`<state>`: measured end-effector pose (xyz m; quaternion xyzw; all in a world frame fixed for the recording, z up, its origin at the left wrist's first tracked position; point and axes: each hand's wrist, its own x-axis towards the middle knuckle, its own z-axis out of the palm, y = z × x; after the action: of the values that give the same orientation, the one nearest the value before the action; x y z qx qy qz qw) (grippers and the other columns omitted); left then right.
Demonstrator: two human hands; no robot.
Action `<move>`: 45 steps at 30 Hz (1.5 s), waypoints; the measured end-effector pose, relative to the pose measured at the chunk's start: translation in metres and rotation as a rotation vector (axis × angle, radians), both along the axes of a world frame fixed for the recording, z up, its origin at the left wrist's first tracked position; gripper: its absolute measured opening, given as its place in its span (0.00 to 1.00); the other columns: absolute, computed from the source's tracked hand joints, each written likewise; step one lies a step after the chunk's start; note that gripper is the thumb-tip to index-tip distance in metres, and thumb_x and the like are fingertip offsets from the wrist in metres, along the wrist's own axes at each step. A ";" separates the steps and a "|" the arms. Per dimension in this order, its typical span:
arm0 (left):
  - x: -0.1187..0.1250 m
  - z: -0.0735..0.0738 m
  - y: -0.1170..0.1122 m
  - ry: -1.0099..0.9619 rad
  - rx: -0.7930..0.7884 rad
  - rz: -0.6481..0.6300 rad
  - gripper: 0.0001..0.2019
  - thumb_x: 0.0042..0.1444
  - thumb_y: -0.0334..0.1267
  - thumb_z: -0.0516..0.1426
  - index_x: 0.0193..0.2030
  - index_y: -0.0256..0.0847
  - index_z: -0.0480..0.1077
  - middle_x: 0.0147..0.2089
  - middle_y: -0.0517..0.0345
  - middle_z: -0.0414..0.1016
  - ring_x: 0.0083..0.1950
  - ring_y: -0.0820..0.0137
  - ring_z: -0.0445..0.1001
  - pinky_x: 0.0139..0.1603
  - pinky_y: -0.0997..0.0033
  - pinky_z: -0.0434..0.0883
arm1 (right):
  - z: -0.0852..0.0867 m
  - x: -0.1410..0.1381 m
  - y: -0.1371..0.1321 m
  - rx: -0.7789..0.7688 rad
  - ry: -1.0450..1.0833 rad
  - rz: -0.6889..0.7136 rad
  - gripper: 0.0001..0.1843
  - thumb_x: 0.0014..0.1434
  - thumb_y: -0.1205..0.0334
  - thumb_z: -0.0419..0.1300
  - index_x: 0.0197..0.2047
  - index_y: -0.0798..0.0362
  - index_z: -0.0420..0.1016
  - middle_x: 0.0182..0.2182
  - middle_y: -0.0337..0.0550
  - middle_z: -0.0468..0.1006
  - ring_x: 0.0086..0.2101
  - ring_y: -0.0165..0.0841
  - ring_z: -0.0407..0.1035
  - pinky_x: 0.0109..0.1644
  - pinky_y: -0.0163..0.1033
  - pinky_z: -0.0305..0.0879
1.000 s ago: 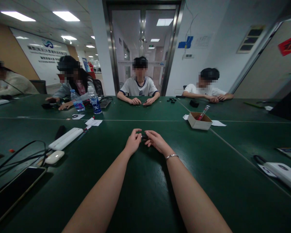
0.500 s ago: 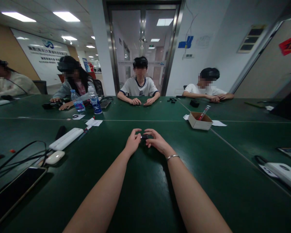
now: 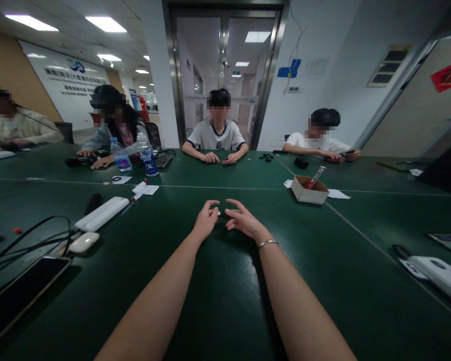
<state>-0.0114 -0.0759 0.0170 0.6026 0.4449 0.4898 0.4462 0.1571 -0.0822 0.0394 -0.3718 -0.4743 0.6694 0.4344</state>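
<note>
My left hand (image 3: 207, 219) is over the middle of the green table, thumb and fingers closed on a small piece with a shiny metal end (image 3: 219, 213). Most of that piece is hidden by the fingers, so its kind cannot be made out. Just to the right is my right hand (image 3: 244, 220), a narrow gap from the metal end. Its index finger reaches forward while the thumb and other fingers curl together. Whatever those curled fingers hold is hidden. A metal bracelet (image 3: 268, 243) circles the right wrist.
Left of my arms lie a white device (image 3: 102, 214), a white case (image 3: 84, 242), black cables and a phone (image 3: 26, 286). An open box (image 3: 310, 193) holding a red-and-clear tube stands ahead right. Two bottles (image 3: 147, 155) stand ahead left. Several people sit across the green table (image 3: 225, 301).
My right hand has drawn slightly away from the left. The dark part that showed between them is out of sight, leaving the shiny end at my left fingertips. The view has shifted slightly.
</note>
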 end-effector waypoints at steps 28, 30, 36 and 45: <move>0.000 0.007 -0.004 -0.037 -0.023 0.018 0.14 0.61 0.40 0.51 0.52 0.39 0.63 0.21 0.67 0.59 0.21 0.76 0.59 0.22 0.78 0.55 | -0.004 0.000 0.000 0.107 -0.056 0.006 0.39 0.48 0.60 0.69 0.60 0.44 0.57 0.33 0.35 0.73 0.16 0.22 0.60 0.20 0.31 0.68; 0.000 0.008 -0.004 -0.032 -0.033 0.017 0.14 0.61 0.39 0.50 0.52 0.39 0.63 0.21 0.67 0.59 0.21 0.76 0.59 0.22 0.78 0.55 | -0.004 -0.001 0.000 0.077 -0.091 -0.009 0.26 0.56 0.53 0.63 0.55 0.51 0.63 0.27 0.36 0.73 0.14 0.21 0.54 0.18 0.31 0.67; 0.001 0.007 -0.003 -0.047 -0.015 0.035 0.13 0.61 0.38 0.50 0.51 0.38 0.64 0.20 0.68 0.58 0.20 0.77 0.58 0.22 0.79 0.54 | -0.001 -0.001 -0.001 0.112 -0.042 0.016 0.38 0.43 0.67 0.70 0.54 0.42 0.57 0.42 0.37 0.71 0.20 0.22 0.67 0.25 0.33 0.72; 0.001 0.007 -0.004 -0.041 -0.024 0.034 0.13 0.62 0.40 0.51 0.52 0.38 0.64 0.21 0.67 0.60 0.21 0.76 0.59 0.22 0.79 0.55 | 0.002 -0.002 -0.003 0.109 -0.076 0.036 0.40 0.47 0.66 0.69 0.58 0.40 0.53 0.43 0.38 0.71 0.19 0.21 0.66 0.23 0.32 0.72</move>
<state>-0.0108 -0.0801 0.0244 0.5793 0.4518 0.5041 0.4541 0.1547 -0.0851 0.0413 -0.3642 -0.5330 0.6355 0.4236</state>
